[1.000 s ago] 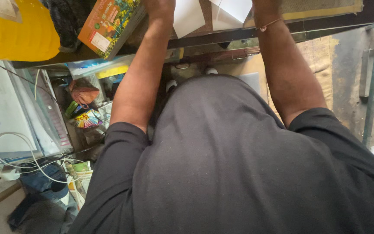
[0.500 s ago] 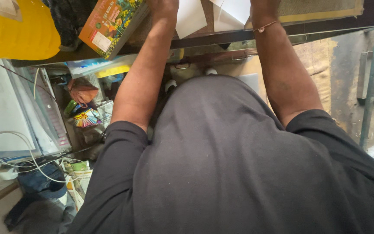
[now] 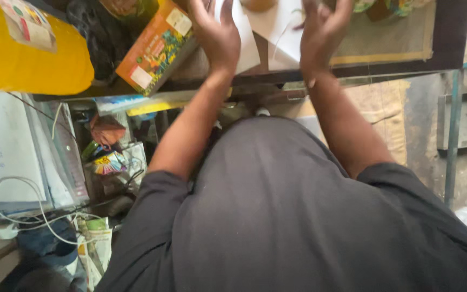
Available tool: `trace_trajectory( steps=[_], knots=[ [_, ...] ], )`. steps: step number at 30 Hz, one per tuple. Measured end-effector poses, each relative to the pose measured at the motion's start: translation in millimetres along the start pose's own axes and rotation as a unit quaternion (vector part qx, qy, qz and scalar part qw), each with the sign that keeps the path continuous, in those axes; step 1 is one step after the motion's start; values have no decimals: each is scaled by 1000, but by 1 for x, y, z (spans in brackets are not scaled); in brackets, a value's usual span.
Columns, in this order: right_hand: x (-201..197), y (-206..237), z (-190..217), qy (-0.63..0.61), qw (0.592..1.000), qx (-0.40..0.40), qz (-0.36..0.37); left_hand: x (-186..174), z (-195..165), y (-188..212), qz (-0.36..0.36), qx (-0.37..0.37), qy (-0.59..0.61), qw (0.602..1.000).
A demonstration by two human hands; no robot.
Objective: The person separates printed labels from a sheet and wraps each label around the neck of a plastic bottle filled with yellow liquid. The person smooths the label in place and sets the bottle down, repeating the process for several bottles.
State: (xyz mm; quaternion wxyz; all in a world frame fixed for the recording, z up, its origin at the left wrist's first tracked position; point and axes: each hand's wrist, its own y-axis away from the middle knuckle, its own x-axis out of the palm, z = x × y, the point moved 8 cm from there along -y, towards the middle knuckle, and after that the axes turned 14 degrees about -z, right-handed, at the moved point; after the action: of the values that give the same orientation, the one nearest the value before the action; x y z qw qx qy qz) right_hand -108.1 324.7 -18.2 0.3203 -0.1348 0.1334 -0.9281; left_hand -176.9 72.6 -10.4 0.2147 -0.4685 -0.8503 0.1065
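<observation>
Lying at twelve o'clock between both hands, white paper point(image 3: 268, 24) is flanked by the open left hand point(image 3: 218, 33) and open right hand point(image 3: 322, 32), equally near.

One head-worn camera looks steeply down, close over torso and table edge point(image 3: 395, 67).

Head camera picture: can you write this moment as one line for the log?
left hand: open, over white paper sheets | right hand: open, fingers spread | orange printed cardboard box: left of left hand | yellow plastic container: far left
</observation>
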Motion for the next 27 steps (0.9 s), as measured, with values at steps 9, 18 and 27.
trace_trajectory(
  steps=[9,18,27],
  knots=[
    [59,39,54,45,977,-101,184,36,-44,32,163,43,-93,981],
    [72,19,93,24,975,-136,176,47,-67,19,150,114,-88,978],
    [66,-11,98,14,977,-147,156,58,-74,5,152,133,-79,976]
  ],
)
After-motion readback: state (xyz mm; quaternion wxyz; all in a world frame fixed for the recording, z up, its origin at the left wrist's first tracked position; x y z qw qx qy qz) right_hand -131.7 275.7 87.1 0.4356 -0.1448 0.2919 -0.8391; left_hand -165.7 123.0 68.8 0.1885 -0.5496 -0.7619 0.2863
